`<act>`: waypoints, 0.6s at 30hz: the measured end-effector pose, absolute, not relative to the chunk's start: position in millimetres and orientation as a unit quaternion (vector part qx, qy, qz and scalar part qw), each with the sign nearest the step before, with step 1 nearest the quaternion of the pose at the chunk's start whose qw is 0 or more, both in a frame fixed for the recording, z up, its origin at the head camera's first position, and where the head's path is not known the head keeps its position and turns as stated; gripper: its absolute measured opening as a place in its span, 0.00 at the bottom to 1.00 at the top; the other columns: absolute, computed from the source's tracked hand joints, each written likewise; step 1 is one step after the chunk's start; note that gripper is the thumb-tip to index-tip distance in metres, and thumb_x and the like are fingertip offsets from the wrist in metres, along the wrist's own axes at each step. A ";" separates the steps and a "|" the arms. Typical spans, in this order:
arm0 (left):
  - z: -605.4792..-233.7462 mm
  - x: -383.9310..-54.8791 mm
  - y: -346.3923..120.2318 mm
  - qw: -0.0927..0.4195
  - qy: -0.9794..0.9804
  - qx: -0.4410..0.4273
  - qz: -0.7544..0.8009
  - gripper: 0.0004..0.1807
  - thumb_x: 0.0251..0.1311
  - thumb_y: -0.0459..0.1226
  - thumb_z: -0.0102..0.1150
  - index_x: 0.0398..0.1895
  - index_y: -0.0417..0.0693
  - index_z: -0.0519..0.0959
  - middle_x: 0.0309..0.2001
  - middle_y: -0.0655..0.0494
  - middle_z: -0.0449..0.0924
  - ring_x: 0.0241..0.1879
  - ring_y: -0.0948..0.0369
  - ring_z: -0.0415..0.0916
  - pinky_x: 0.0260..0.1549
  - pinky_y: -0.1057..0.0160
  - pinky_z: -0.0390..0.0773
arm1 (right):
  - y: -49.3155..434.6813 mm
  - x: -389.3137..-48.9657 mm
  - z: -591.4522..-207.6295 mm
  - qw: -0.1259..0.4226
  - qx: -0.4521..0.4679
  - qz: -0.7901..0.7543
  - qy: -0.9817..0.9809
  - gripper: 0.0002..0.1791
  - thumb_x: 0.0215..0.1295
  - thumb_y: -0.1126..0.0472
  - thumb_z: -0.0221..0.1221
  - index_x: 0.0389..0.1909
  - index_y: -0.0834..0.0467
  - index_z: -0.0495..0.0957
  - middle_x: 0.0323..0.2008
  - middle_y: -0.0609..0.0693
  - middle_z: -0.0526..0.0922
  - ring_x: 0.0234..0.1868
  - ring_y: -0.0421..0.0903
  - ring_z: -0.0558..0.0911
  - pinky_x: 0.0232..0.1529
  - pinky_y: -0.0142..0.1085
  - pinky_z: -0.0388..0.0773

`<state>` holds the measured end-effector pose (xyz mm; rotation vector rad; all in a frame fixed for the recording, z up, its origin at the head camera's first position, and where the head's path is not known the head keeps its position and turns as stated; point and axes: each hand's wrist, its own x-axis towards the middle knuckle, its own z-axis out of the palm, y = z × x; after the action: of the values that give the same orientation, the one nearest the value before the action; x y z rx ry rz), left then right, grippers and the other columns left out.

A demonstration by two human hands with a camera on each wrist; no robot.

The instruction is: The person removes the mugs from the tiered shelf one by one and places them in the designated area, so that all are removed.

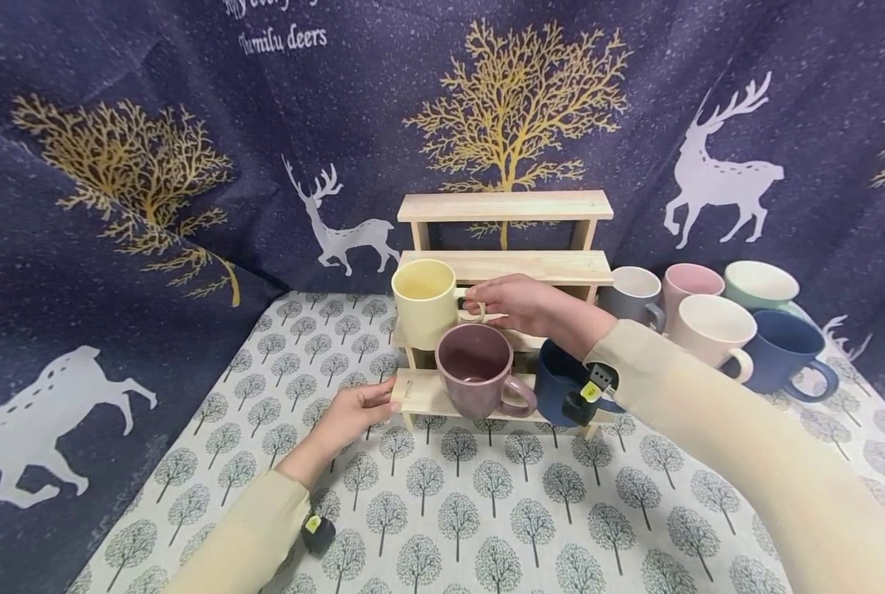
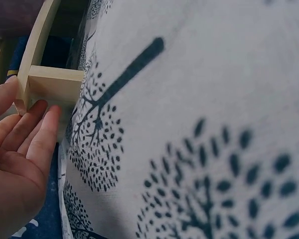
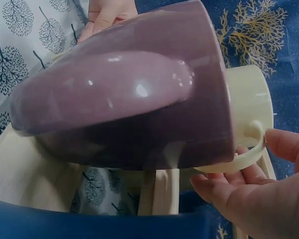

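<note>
In the head view a pale yellow mug [image 1: 426, 318] is at the left end of the second tier of a wooden step rack [image 1: 505, 266]. My right hand [image 1: 516, 304] holds its handle; the right wrist view shows thumb and fingers around the handle [image 3: 246, 159]. My left hand [image 1: 355, 408] grips the left end of the lowest tier, thumb on top and fingers below, as the left wrist view also shows. A mauve mug [image 1: 475, 371] stands on that lowest tier, handle toward the right. Right of it a navy mug [image 1: 553, 379] is partly hidden behind my right wrist.
Right of the rack several mugs stand close together: grey [image 1: 631, 295], pink [image 1: 690, 285], cream [image 1: 713, 326], green-and-white [image 1: 761, 285] and blue [image 1: 787, 351]. A tree-print cloth [image 1: 457, 516] covers the table. A dark curtain [image 1: 368, 124] with deer and trees hangs behind.
</note>
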<state>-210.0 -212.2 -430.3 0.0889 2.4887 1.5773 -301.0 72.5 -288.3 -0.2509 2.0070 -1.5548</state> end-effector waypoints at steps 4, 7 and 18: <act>-432.4 -211.5 -211.2 0.092 0.837 0.032 0.538 0.31 0.64 0.34 0.65 0.70 0.40 0.70 0.64 0.35 0.77 0.64 0.40 0.78 0.62 0.54 0.84 | 70.0 -299.7 -289.7 0.284 -0.098 -0.578 0.758 0.22 0.83 0.59 0.43 0.67 0.69 0.68 0.51 0.51 0.77 0.62 0.49 0.72 0.77 0.45 0.69; -433.5 -212.2 -211.1 0.089 0.834 0.032 0.543 0.31 0.64 0.33 0.65 0.70 0.39 0.70 0.64 0.35 0.77 0.64 0.41 0.79 0.61 0.55 0.84 | 68.1 -299.7 -290.7 0.275 -0.095 -0.581 0.760 0.20 0.83 0.60 0.43 0.63 0.70 0.69 0.52 0.53 0.77 0.65 0.52 0.72 0.81 0.47 0.66; -432.3 -210.7 -213.4 0.091 0.835 0.042 0.541 0.31 0.65 0.37 0.65 0.70 0.40 0.70 0.65 0.36 0.77 0.62 0.43 0.81 0.60 0.57 0.85 | 64.6 -299.3 -294.0 0.254 -0.090 -0.594 0.758 0.12 0.82 0.62 0.44 0.51 0.67 0.72 0.44 0.51 0.77 0.62 0.51 0.73 0.80 0.50 0.67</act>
<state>-210.7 -213.4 -432.3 0.1252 2.4823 1.6068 -299.3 64.6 -294.0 -0.2439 2.0583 -1.6149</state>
